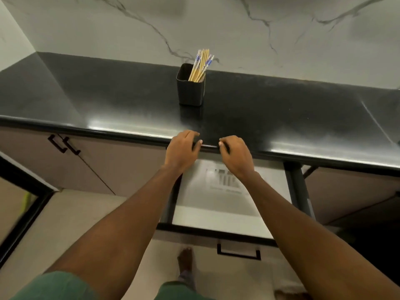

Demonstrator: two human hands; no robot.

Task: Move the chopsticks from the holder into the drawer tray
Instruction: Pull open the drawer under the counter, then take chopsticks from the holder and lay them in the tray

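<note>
A bundle of wooden chopsticks [200,66], some in blue-and-white wrappers, stands in a black square holder [190,92] at the middle of the black countertop [108,100]. Below the counter a drawer is pulled out, with a white tray [216,217] inside that carries a blurred printed label. My left hand [183,148] and my right hand [236,155] hover side by side at the counter's front edge, above the back of the drawer. Their fingers are loosely curled and I see nothing held in either. Both hands are well short of the holder.
The drawer front with its black handle [238,253] juts toward my legs. Closed cabinet doors with black handles [65,145] are on the left. A marble-patterned wall [238,29] rises behind the counter. My bare foot [185,262] stands on the pale floor beneath the drawer.
</note>
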